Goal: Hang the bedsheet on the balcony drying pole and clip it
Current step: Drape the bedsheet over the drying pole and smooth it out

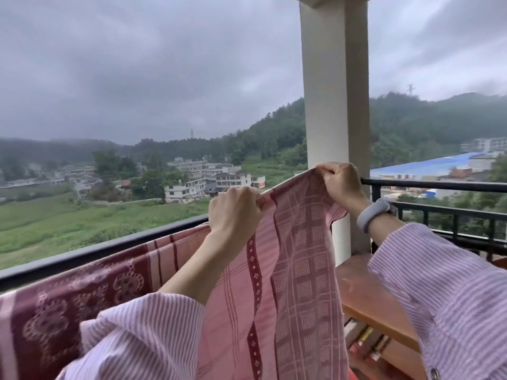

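Observation:
A pink and maroon patterned bedsheet (299, 270) hangs in front of me, its left part draped over the black balcony rail (104, 246). My left hand (234, 212) grips the sheet's top edge in a fist. My right hand (338, 182) pinches the raised top corner just before the white pillar. The edge stretches taut between both hands. No drying pole or clip shows in view.
A white square pillar (336, 105) stands right behind the sheet. A second black railing (439, 187) runs off to the right. A wooden bench or shelf (367, 292) sits low at right. Beyond the rail lie fields and houses.

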A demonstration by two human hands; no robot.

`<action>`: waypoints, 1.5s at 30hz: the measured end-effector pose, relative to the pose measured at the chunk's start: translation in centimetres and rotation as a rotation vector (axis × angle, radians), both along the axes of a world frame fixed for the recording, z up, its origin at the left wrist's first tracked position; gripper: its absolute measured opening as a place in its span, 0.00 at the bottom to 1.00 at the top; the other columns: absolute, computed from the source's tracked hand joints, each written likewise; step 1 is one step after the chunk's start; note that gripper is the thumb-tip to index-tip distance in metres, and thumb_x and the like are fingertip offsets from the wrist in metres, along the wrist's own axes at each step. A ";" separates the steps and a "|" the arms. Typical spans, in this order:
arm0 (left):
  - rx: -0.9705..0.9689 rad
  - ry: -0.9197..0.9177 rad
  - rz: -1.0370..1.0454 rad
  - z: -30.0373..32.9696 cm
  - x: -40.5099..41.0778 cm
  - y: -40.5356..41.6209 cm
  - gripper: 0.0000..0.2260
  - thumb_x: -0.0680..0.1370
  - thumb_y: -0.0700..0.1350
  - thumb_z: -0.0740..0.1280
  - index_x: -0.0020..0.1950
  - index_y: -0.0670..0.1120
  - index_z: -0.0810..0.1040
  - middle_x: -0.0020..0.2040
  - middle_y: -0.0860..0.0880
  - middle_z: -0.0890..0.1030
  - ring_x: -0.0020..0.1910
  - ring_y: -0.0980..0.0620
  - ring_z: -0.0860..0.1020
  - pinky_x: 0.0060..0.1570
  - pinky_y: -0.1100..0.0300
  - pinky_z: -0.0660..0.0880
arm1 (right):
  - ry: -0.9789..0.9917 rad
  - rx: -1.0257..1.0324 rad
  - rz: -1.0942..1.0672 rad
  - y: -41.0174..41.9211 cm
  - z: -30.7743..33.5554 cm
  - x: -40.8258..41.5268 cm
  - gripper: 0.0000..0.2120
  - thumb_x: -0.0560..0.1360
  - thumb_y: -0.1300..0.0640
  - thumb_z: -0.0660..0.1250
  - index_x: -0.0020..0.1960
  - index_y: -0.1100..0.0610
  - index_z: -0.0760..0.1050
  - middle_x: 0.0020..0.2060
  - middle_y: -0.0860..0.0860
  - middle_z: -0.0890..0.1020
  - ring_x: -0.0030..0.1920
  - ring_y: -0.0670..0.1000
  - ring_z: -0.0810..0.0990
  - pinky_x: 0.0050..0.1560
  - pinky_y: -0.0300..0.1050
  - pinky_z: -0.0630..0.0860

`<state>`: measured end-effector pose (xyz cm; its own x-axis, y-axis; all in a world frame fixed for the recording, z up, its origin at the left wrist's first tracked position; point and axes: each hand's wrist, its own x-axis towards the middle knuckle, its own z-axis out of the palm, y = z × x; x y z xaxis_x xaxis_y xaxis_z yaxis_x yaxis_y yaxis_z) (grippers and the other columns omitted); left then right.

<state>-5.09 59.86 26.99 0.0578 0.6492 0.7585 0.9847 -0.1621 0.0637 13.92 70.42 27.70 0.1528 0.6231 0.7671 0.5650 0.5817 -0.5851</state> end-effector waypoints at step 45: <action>0.210 0.108 0.593 -10.6 11.9 5.9 0.19 0.75 0.48 0.61 0.65 0.45 0.70 0.65 0.41 0.73 0.66 0.41 0.68 0.67 0.39 0.52 | -0.338 -0.138 0.614 12.8 -10.9 6.3 0.13 0.71 0.62 0.58 0.51 0.57 0.77 0.46 0.58 0.82 0.48 0.60 0.79 0.53 0.57 0.73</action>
